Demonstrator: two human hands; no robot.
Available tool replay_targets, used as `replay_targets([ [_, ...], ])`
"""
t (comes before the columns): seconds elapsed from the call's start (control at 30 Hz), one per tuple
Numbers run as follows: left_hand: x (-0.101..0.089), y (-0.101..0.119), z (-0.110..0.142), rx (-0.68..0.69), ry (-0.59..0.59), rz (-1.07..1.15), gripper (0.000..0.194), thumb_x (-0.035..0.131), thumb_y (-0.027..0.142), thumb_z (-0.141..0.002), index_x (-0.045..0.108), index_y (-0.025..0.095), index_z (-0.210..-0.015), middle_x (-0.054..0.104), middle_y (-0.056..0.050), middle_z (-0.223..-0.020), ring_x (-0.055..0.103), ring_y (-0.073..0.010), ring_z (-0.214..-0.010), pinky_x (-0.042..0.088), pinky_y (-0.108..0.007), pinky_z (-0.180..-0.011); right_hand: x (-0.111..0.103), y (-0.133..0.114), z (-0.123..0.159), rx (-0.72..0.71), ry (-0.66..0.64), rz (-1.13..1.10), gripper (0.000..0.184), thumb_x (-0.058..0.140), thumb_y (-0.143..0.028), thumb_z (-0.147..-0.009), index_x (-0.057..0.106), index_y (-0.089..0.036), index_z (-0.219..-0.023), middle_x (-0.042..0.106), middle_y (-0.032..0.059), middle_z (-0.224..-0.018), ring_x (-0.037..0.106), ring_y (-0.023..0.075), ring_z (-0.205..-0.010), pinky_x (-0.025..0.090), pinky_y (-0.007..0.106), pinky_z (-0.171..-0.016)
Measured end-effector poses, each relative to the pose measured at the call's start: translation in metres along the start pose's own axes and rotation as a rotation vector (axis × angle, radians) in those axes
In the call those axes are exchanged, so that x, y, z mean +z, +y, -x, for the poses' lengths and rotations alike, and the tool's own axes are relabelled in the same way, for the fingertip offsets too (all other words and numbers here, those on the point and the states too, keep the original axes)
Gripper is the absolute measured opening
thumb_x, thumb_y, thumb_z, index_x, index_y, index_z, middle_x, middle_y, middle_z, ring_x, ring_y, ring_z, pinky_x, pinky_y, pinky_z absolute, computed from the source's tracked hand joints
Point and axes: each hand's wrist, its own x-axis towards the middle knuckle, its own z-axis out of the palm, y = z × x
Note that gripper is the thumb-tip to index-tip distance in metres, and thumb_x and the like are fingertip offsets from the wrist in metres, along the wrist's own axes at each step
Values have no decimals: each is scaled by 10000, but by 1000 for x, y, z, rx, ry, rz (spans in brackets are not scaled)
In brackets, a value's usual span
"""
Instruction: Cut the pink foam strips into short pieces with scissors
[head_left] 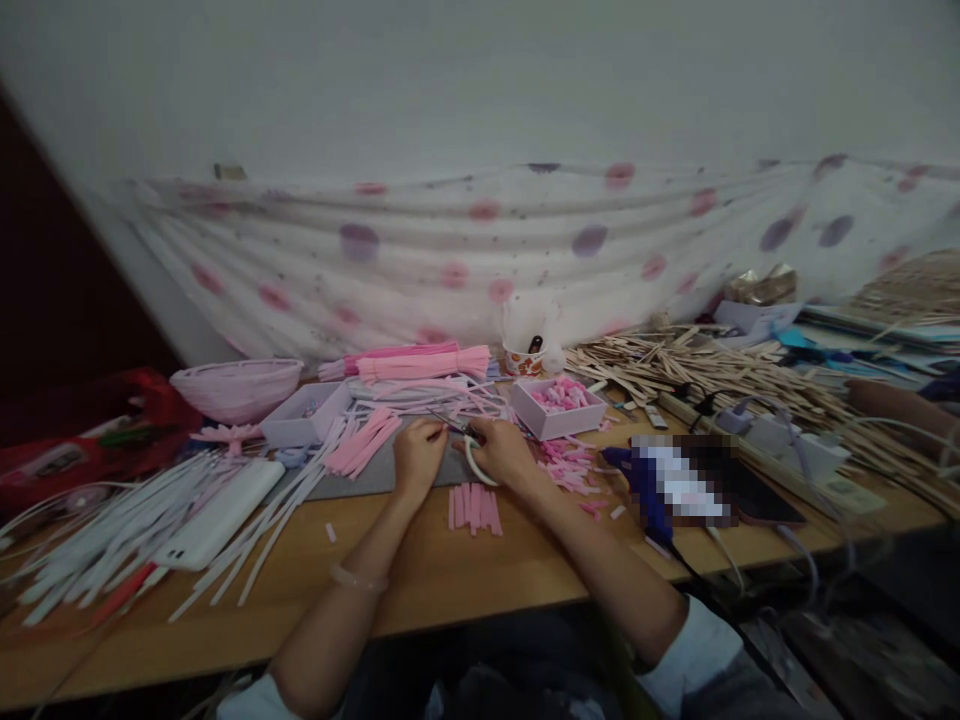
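Over a grey mat [352, 486], my two hands are close together at the middle of the table. My right hand [504, 452] is closed round scissors with a white handle [477, 468]; their blades point left toward my other hand. The fingers of my left hand [420, 458] are pinched together near the blade tips, and what they hold is too small to make out. A row of short pink chenille stem pieces [475, 508] lies just in front of my hands. To the left rests a bunch of longer pink stems [365, 442].
A white box [559, 424] of pink pieces stands behind right, loose pieces [574, 466] beside it. Another white box [289, 428], a pink basket [238, 390] and white stems [112, 535] are left. Wooden sticks [675, 365], a glue gun [651, 490] and cables lie right.
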Motion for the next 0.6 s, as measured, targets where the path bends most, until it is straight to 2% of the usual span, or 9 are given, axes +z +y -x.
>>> replay_targets([
  [0.13,0,-1,-1,-35,14,11,164,588,244,-755,732,201,-689,704,-59,-735,612,-178,-709,436,-281,-707,-1,-2,-1,52,-6,-25,315,561,-465,-807,668,-188,-702,660,72,-649,565,179,-599,290,251,-551],
  [0.23,0,-4,-3,-189,9,114,183,623,317,-724,728,182,-660,699,-44,-685,612,-178,-696,442,-281,-703,-6,-1,-3,94,13,-17,328,540,-468,-824,663,-184,-714,670,68,-672,579,176,-615,299,245,-555],
  [0.37,3,-10,-6,-573,-137,565,248,729,378,-593,725,145,-678,693,-35,-666,609,-157,-664,469,-272,-683,-12,10,-2,203,32,0,339,531,-494,-817,655,-181,-845,672,65,-741,598,192,-678,316,245,-566],
  [0.43,5,-10,-7,-707,-215,807,313,787,376,-513,726,134,-701,703,-50,-724,616,-144,-695,484,-268,-716,-11,16,-3,221,40,-18,364,558,-477,-799,628,-160,-962,666,80,-808,599,204,-743,349,249,-605],
  [0.5,6,-9,-7,-760,-253,937,354,826,354,-454,726,127,-706,705,-60,-766,617,-133,-721,491,-259,-740,-9,21,-4,208,86,-26,422,579,-443,-788,585,-116,-1056,652,114,-890,587,219,-825,382,267,-681],
  [0.6,7,-7,-7,-776,-257,982,367,847,326,-426,723,123,-706,694,-53,-763,605,-112,-706,494,-231,-718,-14,19,-5,210,201,-38,440,579,-419,-787,561,-98,-1088,634,134,-950,573,225,-867,395,293,-742],
])
